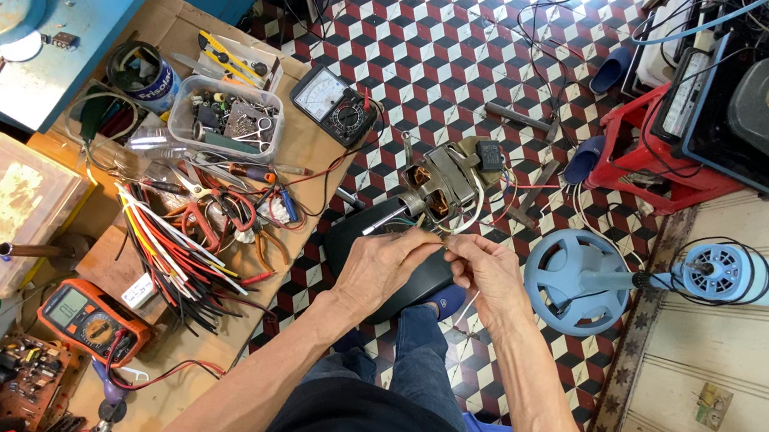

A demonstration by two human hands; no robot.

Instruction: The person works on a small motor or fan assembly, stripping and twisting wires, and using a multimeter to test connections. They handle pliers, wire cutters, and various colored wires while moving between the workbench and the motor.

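My left hand (387, 267) and my right hand (487, 273) meet over a black fan motor housing (356, 242) that rests on my knee. Both hands pinch thin wires (445, 252) between their fingertips, just below the exposed motor (439, 186) with its copper windings and metal core. The wires run up to the motor and to a small black capacitor (490, 155). My fingers hide the wire ends.
A cardboard sheet (304, 150) on the left bears an analog multimeter (334, 107), an orange digital multimeter (92, 319), a bundle of coloured wires (169, 251), pliers and a parts tray (226, 118). A blue fan base (580, 280) lies right. A red stool (654, 154) carries equipment.
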